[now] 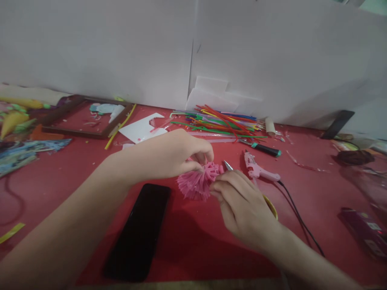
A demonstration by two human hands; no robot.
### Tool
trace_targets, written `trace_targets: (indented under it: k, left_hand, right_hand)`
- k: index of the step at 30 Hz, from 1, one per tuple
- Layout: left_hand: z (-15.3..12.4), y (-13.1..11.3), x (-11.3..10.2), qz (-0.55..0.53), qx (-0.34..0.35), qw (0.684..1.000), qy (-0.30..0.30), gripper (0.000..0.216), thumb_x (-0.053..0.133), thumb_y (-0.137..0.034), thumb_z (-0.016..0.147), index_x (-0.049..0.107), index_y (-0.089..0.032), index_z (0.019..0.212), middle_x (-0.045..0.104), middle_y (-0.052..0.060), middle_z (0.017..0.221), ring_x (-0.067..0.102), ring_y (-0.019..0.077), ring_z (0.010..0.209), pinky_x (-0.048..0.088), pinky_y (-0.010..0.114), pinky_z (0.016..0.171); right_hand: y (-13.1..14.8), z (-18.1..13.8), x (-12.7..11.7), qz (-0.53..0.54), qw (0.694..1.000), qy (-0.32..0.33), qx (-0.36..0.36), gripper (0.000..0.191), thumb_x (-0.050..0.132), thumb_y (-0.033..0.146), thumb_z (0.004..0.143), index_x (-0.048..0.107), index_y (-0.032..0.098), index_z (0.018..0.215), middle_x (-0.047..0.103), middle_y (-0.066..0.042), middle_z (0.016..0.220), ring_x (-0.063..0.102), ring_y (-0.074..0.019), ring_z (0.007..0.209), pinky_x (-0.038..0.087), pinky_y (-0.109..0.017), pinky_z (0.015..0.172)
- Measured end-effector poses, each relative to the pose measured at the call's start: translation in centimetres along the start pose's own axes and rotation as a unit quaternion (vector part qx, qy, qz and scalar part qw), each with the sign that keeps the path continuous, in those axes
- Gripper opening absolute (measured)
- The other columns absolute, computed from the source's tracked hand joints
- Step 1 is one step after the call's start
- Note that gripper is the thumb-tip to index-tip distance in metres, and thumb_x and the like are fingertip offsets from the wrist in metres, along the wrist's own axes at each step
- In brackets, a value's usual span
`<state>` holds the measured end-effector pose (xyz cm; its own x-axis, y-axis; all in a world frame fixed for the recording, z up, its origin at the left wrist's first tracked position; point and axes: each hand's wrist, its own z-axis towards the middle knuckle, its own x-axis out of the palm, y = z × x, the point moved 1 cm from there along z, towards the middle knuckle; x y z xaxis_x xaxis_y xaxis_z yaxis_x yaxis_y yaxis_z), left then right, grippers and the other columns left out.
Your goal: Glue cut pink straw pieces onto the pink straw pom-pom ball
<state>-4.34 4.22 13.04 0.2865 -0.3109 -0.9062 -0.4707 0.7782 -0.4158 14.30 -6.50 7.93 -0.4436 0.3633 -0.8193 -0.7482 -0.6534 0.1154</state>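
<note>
A pink piece of pleated, fringed strips (195, 186) is between my hands, fanned out above the red table. My left hand (184, 155) reaches over from the left, closed, with thumb and fingers pinching its top. From the right, my right hand (243, 201) is closed with its fingertips pressed on the right edge of the fringe. A pointed metal blade (227, 165) sticks out past the right hand's knuckles, and a yellow loop handle (271, 207) shows at its other side. The hand covers what lies between them, so I cannot tell whether it grips this tool.
A black phone (139, 233) lies below my left forearm. Right of centre are a pink glue gun (256, 168) with a cord and a cutter knife (266, 150). Coloured pipe cleaners (223, 123) are heaped by the white wall. A brown frame (75, 132) lies at left.
</note>
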Motion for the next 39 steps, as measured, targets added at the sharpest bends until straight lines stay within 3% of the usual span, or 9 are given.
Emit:
trace_targets:
  k: [7,15,31,39]
  left_hand:
    - [0.0,0.2,0.0,-0.004,0.000,1.000,0.002,0.016,0.057,-0.019,0.087,0.068,-0.029,0.094,0.074,-0.009,0.093,0.067,0.0115,0.084,0.044,0.023,0.070]
    - [0.1,0.2,0.0,-0.003,0.003,1.000,0.001,0.016,0.057,-0.018,0.085,0.068,-0.027,0.091,0.074,-0.008,0.088,0.066,0.0108,0.080,0.041,0.023,0.066]
    - [0.1,0.2,-0.1,-0.003,0.005,1.000,0.001,0.016,0.056,-0.019,0.085,0.069,-0.026,0.090,0.075,-0.006,0.087,0.066,0.0122,0.077,0.040,0.024,0.064]
    - [0.1,0.2,-0.1,-0.007,0.021,1.000,0.014,0.018,0.056,-0.016,0.086,0.069,-0.028,0.087,0.073,-0.008,0.085,0.064,0.0109,0.076,0.040,0.024,0.067]
  right_hand:
    - [0.0,0.2,0.6,-0.005,1.000,-0.009,-0.026,0.030,0.045,0.004,0.091,0.066,0.017,0.073,0.066,-0.007,0.082,0.055,-0.0184,0.077,0.050,-0.032,0.070]
    - [-0.3,-0.8,1.1,0.069,0.997,-0.024,0.021,0.017,0.056,0.005,0.090,0.070,0.015,0.088,0.068,-0.004,0.086,0.058,-0.0164,0.081,0.051,-0.030,0.075]
    - [-0.1,-0.8,1.0,0.023,0.999,-0.033,-0.002,0.021,0.052,0.001,0.087,0.068,0.014,0.090,0.067,-0.006,0.087,0.058,-0.0181,0.081,0.053,-0.032,0.077]
    - [-0.3,-0.8,1.3,0.012,0.999,-0.028,-0.015,0.023,0.045,0.004,0.093,0.067,0.012,0.096,0.066,-0.008,0.090,0.057,-0.0185,0.084,0.052,-0.032,0.079]
